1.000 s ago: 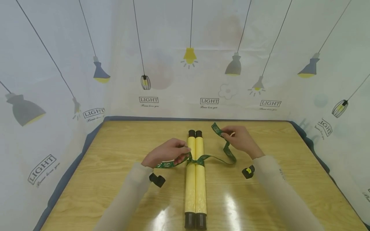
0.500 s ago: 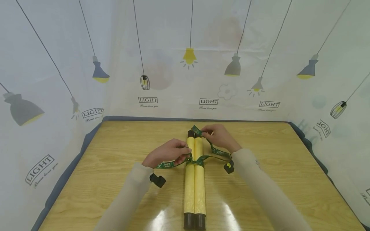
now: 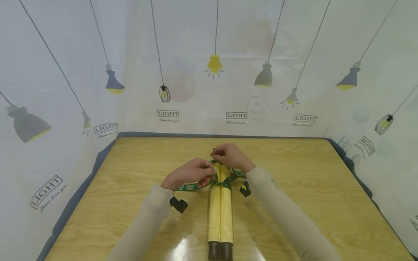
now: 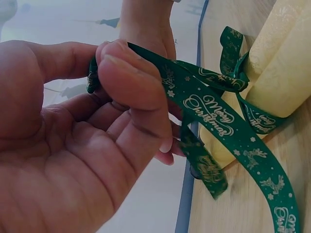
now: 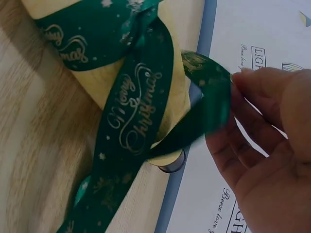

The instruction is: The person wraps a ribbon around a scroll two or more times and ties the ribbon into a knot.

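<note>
Two yellow scrolls (image 3: 220,214) with dark brown end caps lie side by side, lengthwise on the table. A green ribbon (image 4: 252,155) printed "Merry Christmas" in gold and white is wrapped around both near their middle. My left hand (image 3: 191,173), just left of the scrolls, pinches one part of the ribbon between thumb and finger, with a tail trailing leftward. Above the far part of the scrolls, my right hand (image 3: 233,157) pinches the other tail, which bends into a loop in the right wrist view (image 5: 214,102). The far end caps are mostly hidden behind the right hand.
The wooden table (image 3: 147,152) has a blue-grey edge (image 3: 183,134) at the back. White sheeting (image 3: 196,119) printed with hanging lamps rises behind and on both sides. A small black device sits at each wrist, such as the left one (image 3: 179,204).
My right hand has moved left from beside the scrolls to above their far part, bringing its ribbon tail close to the left hand. The left hand has stayed nearly still, pinching the ribbon.
</note>
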`<act>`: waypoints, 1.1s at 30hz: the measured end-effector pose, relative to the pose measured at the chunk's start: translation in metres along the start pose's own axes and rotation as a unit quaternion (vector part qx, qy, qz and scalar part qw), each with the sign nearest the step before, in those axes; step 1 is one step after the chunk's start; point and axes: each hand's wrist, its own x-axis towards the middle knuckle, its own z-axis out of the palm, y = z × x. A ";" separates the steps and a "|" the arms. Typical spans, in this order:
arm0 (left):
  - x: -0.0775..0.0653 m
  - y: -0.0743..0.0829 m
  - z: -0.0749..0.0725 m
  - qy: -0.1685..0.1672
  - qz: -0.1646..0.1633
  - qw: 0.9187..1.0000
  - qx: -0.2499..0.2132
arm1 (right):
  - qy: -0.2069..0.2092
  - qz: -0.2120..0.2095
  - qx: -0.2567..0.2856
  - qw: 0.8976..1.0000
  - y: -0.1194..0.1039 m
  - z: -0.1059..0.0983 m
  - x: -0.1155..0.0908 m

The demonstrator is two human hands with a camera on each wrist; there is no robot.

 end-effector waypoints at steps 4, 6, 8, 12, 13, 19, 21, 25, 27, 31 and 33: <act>-0.001 0.001 0.000 0.002 -0.002 1.000 0.003 | 0.004 0.002 0.002 1.000 0.001 0.001 -0.002; -0.001 0.002 0.001 0.002 -0.001 1.000 0.003 | 0.007 0.004 0.001 1.000 0.001 -0.001 -0.004; -0.001 0.002 0.001 0.001 0.002 1.000 0.004 | 0.009 0.004 0.000 1.000 0.002 -0.004 -0.008; -0.002 0.003 0.000 0.002 0.002 1.000 0.006 | 0.012 -0.007 -0.005 1.000 0.000 -0.012 -0.016; -0.002 0.004 -0.001 0.003 0.002 1.000 0.007 | 0.012 -0.013 -0.003 1.000 -0.002 -0.014 -0.019; 0.001 0.004 -0.003 0.009 -0.005 1.000 0.013 | 0.012 -0.038 0.012 0.999 -0.010 -0.025 -0.033; 0.001 0.004 -0.004 0.010 -0.006 1.000 0.015 | 0.005 -0.047 0.024 0.999 -0.012 -0.028 -0.039; 0.003 0.004 -0.005 0.010 -0.006 1.000 0.018 | -0.024 -0.067 0.054 0.996 -0.018 -0.029 -0.052; 0.003 0.005 -0.005 0.008 -0.005 1.000 0.020 | -0.041 -0.071 0.057 0.995 -0.021 -0.027 -0.056; 0.005 0.005 -0.004 0.005 -0.001 1.000 0.019 | -0.055 -0.072 0.046 0.995 -0.027 -0.022 -0.063; 0.006 0.005 -0.004 0.005 0.002 1.000 0.020 | -0.052 -0.078 0.046 0.995 -0.028 -0.019 -0.065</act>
